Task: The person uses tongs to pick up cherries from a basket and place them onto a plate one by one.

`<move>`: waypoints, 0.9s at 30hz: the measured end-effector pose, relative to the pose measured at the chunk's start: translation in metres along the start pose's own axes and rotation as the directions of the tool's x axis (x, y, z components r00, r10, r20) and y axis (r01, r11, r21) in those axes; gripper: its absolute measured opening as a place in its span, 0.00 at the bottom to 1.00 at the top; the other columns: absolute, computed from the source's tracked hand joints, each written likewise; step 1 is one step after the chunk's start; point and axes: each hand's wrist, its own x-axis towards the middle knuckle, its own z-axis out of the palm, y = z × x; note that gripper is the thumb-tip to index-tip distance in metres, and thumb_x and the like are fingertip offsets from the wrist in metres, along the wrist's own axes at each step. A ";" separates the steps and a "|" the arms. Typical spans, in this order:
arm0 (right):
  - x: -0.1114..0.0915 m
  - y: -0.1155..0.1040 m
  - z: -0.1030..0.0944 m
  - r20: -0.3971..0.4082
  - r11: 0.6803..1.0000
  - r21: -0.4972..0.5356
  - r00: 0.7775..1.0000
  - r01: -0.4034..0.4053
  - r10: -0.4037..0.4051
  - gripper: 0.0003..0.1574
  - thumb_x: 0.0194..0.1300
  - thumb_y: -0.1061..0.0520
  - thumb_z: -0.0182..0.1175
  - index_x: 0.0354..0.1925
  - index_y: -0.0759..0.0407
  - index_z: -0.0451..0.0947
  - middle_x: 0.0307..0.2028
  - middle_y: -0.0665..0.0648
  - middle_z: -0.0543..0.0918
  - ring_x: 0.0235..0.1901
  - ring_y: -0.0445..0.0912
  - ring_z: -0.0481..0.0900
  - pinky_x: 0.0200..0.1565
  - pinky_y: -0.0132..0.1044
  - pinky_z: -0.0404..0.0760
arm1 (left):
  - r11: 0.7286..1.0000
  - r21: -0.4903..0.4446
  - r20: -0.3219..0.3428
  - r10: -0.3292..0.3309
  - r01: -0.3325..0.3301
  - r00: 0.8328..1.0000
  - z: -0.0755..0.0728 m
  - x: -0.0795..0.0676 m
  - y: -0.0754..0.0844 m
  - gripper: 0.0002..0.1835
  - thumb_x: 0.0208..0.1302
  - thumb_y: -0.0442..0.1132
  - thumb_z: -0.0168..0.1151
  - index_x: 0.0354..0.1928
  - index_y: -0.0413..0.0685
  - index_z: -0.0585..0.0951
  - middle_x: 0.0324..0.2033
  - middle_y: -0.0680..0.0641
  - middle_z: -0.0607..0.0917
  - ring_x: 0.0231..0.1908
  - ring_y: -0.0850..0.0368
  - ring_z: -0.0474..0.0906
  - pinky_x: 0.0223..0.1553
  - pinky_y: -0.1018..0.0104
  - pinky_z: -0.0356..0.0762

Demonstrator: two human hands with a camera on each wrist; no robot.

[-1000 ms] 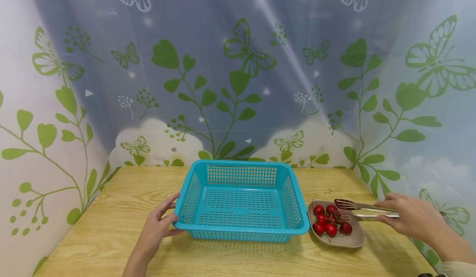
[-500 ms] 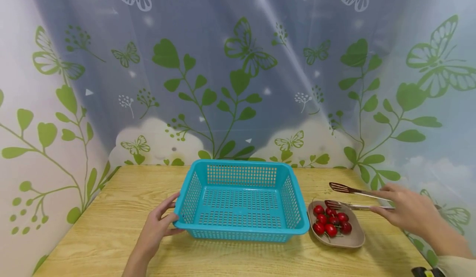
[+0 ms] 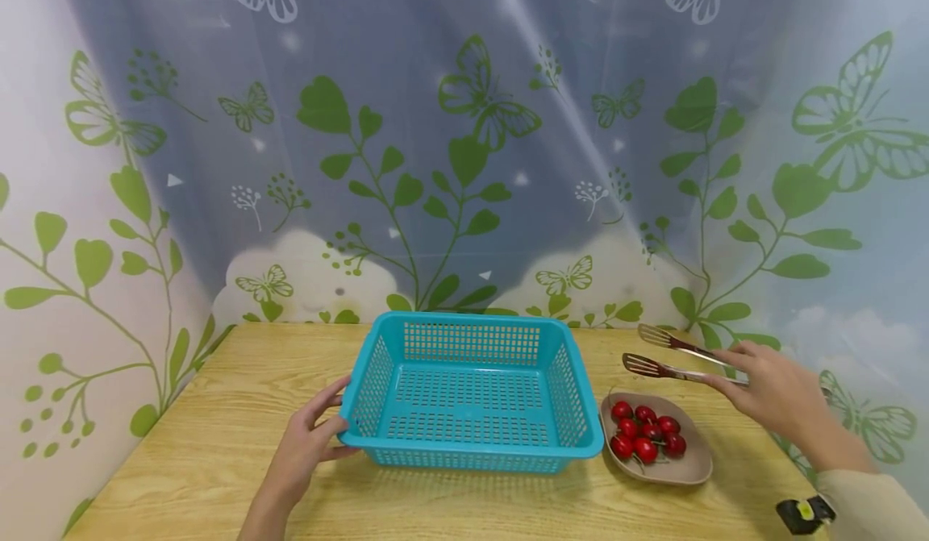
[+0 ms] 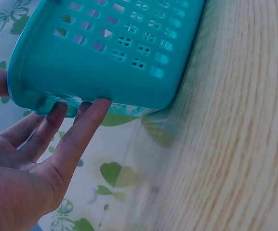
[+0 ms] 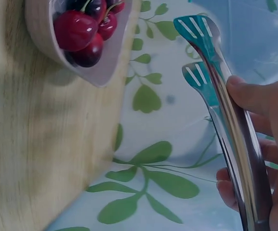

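Note:
In the head view a turquoise plastic basket (image 3: pixel 475 424) with slotted walls stands mid-table. My left hand (image 3: pixel 305 440) holds its left rim, with the thumb at the rim and other fingers below against the outer wall, as the left wrist view shows of the basket (image 4: pixel 81 67). To the right, a beige dish (image 3: pixel 693 470) bears several red cherries (image 3: pixel 646 450) with thin stems. My right hand (image 3: pixel 776 392) grips metal tongs (image 3: pixel 664 369) by their arms. The slotted tips of the tongs (image 5: pixel 213 77) are spread apart, with nothing between them, above and behind the dish.
The wood-grain table (image 3: pixel 232 412) ends at a patterned curtain (image 3: pixel 464 202) with green leaves and butterflies at the back and sides. The dish sits close against the basket's right side.
The tongs have risen from beside the cherries to behind the dish, and their arms have spread apart. The right hand moved away and slightly left. Left hand, basket and dish stay put.

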 end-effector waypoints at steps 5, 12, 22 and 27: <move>0.004 0.010 0.014 0.069 0.998 0.003 0.995 -0.070 0.070 0.33 0.59 0.40 0.73 0.50 0.64 0.88 0.41 0.68 0.87 0.30 0.56 0.84 0.20 0.45 0.81 | 1.000 0.000 0.003 0.004 -0.004 1.000 -0.001 0.001 -0.001 0.36 0.67 0.28 0.51 0.78 0.52 0.66 0.67 0.33 0.69 0.56 0.41 0.83 0.45 0.48 0.92; 0.003 0.026 0.037 0.217 0.968 0.005 0.945 -0.251 0.244 0.31 0.65 0.42 0.68 0.54 0.66 0.85 0.47 0.77 0.84 0.21 0.51 0.78 0.13 0.37 0.68 | 1.000 0.004 0.001 0.007 -0.007 1.000 -0.002 0.002 -0.002 0.35 0.68 0.28 0.51 0.78 0.52 0.66 0.66 0.34 0.69 0.55 0.41 0.83 0.44 0.48 0.92; -0.012 0.043 0.067 0.257 0.912 0.057 0.889 -0.406 0.380 0.32 0.66 0.45 0.65 0.54 0.71 0.83 0.19 0.57 0.80 0.13 0.43 0.61 0.12 0.32 0.57 | 1.000 -0.004 -0.001 0.001 -0.001 1.000 -0.001 0.001 -0.001 0.35 0.68 0.28 0.51 0.77 0.52 0.66 0.66 0.33 0.70 0.55 0.41 0.84 0.44 0.48 0.92; -0.015 0.045 0.074 0.249 0.906 0.056 0.885 -0.420 0.394 0.31 0.67 0.45 0.64 0.52 0.72 0.83 0.24 0.67 0.83 0.16 0.47 0.66 0.12 0.37 0.62 | 1.000 -0.003 -0.002 0.003 -0.003 1.000 0.000 0.001 -0.001 0.35 0.68 0.28 0.51 0.77 0.52 0.66 0.66 0.33 0.70 0.55 0.41 0.84 0.44 0.48 0.92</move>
